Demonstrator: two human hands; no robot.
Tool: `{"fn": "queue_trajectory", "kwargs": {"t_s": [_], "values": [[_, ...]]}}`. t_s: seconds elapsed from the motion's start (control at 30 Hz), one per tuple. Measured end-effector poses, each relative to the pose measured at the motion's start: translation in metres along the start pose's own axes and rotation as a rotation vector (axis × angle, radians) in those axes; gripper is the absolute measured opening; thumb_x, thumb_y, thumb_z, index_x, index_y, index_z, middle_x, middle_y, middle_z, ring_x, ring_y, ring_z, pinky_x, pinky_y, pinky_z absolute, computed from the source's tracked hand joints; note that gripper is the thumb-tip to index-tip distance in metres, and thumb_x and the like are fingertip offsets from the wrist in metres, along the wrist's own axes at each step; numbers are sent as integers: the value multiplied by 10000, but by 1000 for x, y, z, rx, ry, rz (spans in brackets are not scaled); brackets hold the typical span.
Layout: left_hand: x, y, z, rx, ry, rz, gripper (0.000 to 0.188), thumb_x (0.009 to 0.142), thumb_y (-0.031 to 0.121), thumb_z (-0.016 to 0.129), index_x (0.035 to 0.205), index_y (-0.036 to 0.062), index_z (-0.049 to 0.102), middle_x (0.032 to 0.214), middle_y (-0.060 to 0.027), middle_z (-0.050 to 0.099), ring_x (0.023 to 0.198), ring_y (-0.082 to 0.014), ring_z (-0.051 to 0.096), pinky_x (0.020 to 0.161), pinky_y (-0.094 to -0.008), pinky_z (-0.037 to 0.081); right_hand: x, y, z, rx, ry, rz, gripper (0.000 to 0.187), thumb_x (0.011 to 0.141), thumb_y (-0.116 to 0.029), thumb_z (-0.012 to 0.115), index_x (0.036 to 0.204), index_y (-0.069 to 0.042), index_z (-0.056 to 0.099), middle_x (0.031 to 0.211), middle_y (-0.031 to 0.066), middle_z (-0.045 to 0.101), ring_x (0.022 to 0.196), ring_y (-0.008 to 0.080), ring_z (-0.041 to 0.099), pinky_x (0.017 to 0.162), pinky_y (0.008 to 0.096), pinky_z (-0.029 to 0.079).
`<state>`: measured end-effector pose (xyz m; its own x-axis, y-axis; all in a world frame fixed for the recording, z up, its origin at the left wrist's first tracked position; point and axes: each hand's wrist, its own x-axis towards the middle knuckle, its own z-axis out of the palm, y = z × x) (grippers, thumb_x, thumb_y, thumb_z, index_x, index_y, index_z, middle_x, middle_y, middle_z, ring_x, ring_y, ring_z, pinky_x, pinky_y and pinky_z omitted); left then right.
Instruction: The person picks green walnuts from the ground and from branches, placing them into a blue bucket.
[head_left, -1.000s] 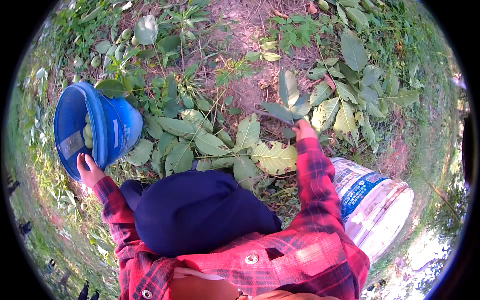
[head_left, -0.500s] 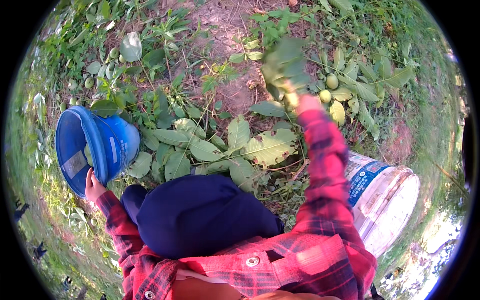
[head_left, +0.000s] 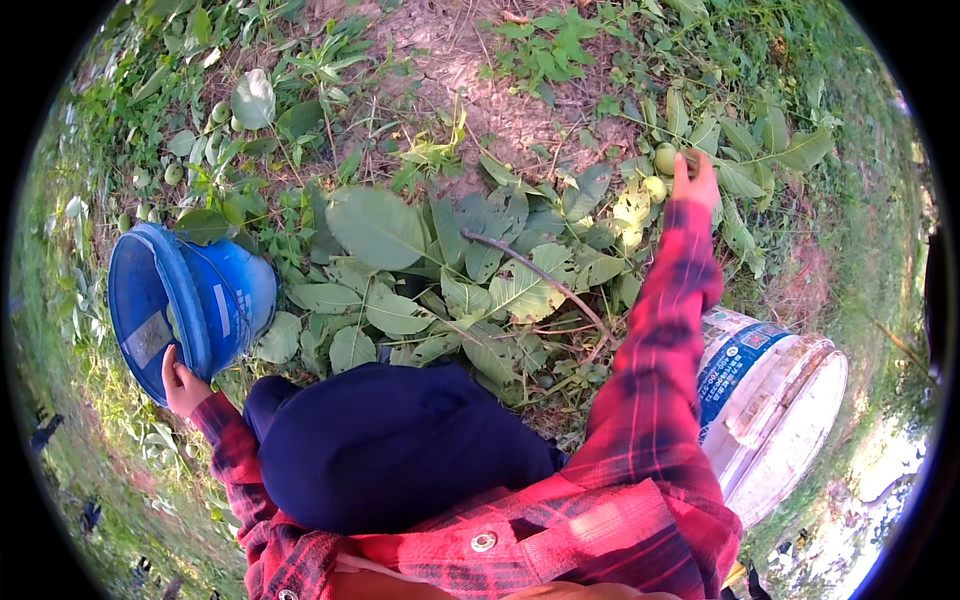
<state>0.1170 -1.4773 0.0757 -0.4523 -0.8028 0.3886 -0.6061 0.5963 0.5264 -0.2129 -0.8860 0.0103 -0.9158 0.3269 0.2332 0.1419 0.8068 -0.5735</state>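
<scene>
My left hand (head_left: 184, 386) is closed on the near rim of a blue bucket (head_left: 226, 300), which is tipped with its mouth toward the left. A little green shows inside it, and most of the inside is hidden. My right hand (head_left: 697, 180) is stretched out at the far right, thumb and fingers apart. It is right beside a green walnut (head_left: 665, 158) among leaves. A paler walnut (head_left: 655, 189) lies just nearer, by my wrist. No walnut is visibly held in the right hand.
A leafy cut branch (head_left: 540, 275) lies across the ground before my knees. To the right, a white bucket (head_left: 765, 410) with a blue label stands beside my right arm. More green walnuts (head_left: 174, 174) lie in the weeds at left, beyond the blue bucket.
My right hand has let go of the leafy sprig, which now lies on the leaf pile nearer me. The hand has moved right to the walnuts. The left hand stays on the bucket rim.
</scene>
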Motion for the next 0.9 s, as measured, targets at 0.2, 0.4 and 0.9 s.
{"fn": "queue_trajectory", "kwargs": {"t_s": [0.2, 0.4, 0.9], "values": [[4, -2, -4, -96, -153, 4, 257, 752, 2, 345, 880, -3, 568, 819, -78, 576, 767, -135, 525, 716, -238, 395, 40, 65, 78, -555, -313, 95, 500, 536, -211, 709, 987, -227, 492, 1090, 97, 383, 946, 328, 417, 794, 368, 385], [7, -32, -8, -191, -173, -101, 255, 768, 8, 331, 884, -12, 558, 829, -76, 566, 759, -126, 515, 711, -231, 398, 58, 124, 80, 36, -102, 218, 479, 521, -26, 665, 931, -162, 458, 1055, 153, 368, 858, 269, 458, 730, 334, 431], [11, -38, -9, -266, -196, -189, 270, 734, -2, 345, 883, -6, 570, 788, -62, 571, 711, -113, 524, 668, -214, 412, -9, 75, 61, -432, -403, 325, 517, 544, -290, 701, 994, -142, 495, 868, 85, 550, 767, 170, 532, 679, 292, 429]]}}
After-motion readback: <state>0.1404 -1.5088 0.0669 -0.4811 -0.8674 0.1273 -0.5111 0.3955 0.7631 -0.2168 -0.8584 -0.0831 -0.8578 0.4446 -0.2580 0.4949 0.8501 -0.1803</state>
